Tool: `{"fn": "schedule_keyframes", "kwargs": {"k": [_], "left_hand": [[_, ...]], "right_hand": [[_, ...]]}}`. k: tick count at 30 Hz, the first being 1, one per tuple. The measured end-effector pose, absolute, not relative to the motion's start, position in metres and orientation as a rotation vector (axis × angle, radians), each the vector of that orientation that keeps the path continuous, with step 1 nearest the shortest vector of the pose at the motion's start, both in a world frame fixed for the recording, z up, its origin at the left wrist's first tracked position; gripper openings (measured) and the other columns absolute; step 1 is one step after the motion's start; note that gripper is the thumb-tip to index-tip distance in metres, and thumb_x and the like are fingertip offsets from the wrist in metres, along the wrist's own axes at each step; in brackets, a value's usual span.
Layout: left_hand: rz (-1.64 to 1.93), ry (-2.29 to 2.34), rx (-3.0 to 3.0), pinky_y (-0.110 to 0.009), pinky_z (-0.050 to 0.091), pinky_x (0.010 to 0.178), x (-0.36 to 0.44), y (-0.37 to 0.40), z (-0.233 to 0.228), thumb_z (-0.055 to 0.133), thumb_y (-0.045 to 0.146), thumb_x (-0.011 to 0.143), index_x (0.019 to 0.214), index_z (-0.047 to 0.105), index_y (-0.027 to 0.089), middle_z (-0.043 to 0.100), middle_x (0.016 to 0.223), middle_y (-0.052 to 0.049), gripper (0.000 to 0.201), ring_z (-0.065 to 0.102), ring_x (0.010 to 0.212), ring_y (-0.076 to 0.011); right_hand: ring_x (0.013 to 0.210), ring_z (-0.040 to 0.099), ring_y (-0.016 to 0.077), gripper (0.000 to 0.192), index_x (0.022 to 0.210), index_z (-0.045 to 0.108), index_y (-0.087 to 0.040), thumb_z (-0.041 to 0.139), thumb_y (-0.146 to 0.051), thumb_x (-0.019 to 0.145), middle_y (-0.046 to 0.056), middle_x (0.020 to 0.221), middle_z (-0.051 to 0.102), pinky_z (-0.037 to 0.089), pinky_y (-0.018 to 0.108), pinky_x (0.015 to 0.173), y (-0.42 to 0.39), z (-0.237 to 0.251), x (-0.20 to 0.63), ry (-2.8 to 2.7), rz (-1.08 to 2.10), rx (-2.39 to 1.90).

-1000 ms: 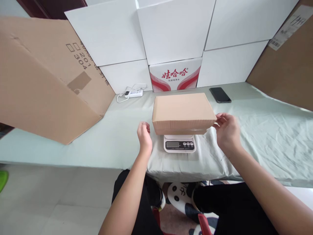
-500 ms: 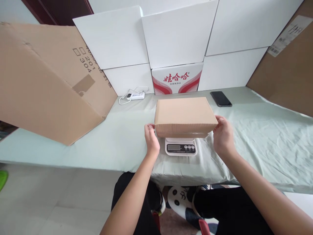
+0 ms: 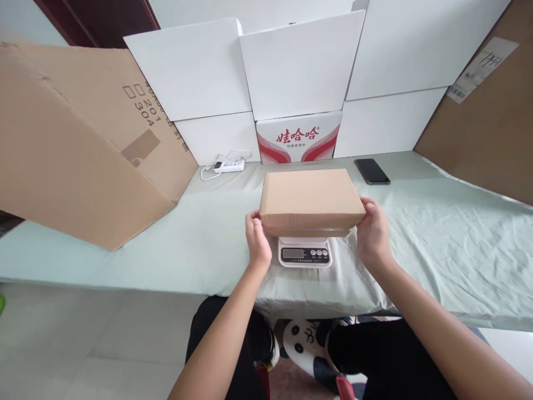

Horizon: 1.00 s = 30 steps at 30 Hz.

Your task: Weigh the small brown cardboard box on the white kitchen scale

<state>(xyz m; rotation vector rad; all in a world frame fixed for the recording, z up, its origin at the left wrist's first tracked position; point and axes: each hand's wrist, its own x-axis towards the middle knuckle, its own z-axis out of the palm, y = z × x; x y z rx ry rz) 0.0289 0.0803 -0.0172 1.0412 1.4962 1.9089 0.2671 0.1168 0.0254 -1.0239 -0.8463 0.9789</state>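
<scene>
A closed brown cardboard box (image 3: 311,191) rests on, or just over, a white digital kitchen scale (image 3: 305,262); its underside hides the weighing plate, so contact cannot be told. The scale's display and several round buttons face me. My left hand (image 3: 257,240) grips the box's left side near the front corner, and my right hand (image 3: 373,232) grips its right side. Fingertips of both hands are partly hidden by the box edges.
A pale green cloth (image 3: 216,233) covers the table. Behind the box lie a black phone (image 3: 372,171) and a white power strip (image 3: 230,165) with its cord. White boxes (image 3: 303,72) line the back; large cardboard panels stand left (image 3: 83,150) and right (image 3: 483,144).
The view has shifted slightly, so everything sits a little further left and lower. Both hands stay on the sides of the cardboard box, which keeps its place over the scale.
</scene>
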Motion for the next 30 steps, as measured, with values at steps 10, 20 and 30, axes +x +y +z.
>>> {"fn": "schedule_keyframes", "kwargs": {"k": [10,20,30], "left_hand": [[1.922,1.474,1.103,-0.034,0.053,0.095,0.031,0.085,-0.020,0.039,0.072,0.109,0.115,0.071,0.024,0.074,0.126,-0.012,0.058,0.068,0.113,-0.0244],[1.864,1.176,1.061,-0.040,0.047,0.129,0.033,0.115,-0.001,0.040,0.089,0.101,0.130,0.071,0.026,0.072,0.152,-0.014,0.076,0.061,0.154,-0.0282],[1.750,1.068,1.100,-0.046,0.035,0.138,0.017,0.165,-0.001,0.033,0.093,0.099,0.142,0.069,0.029,0.066,0.163,-0.014,0.085,0.047,0.168,-0.0292]], "right_hand": [[0.107,0.065,0.0217,0.031,0.112,0.069,-0.029,0.056,-0.054,0.100,0.003,0.112,0.071,0.054,0.034,0.083,0.123,0.016,0.256,-0.883,0.903,-1.000],[0.151,0.056,0.0349,0.055,0.144,0.059,-0.036,0.049,-0.067,0.100,0.008,0.153,0.064,0.046,0.059,0.127,0.157,0.022,0.245,-1.176,0.619,-0.993],[0.170,0.034,0.0349,0.101,0.170,0.030,-0.034,0.062,-0.083,0.088,0.012,0.179,0.039,0.030,0.061,0.141,0.206,0.015,0.245,-1.443,0.586,-0.834]]}}
